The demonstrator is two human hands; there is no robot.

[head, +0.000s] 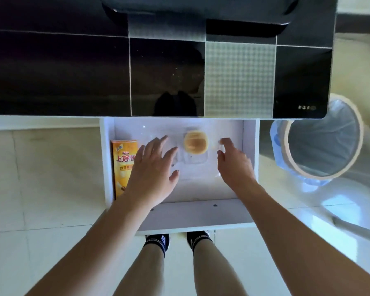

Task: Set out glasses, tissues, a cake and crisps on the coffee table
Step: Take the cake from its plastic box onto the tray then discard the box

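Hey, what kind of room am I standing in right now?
Probably a living room at home: a glossy black coffee table with an open white drawer holding a crisps can and a cake, a lined waste bin beside it, tiled floor.

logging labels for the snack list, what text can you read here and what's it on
"Oishi": top of the orange crisps can lying at the drawer's left side.
"上好佳": large characters below it on the same can; the last one is partly behind the left hand.
Smaller print lower on the can: too blurred to read.
Small light marking on the black table, near its right corner: too small to read.
Socks: a white mark, unreadable.
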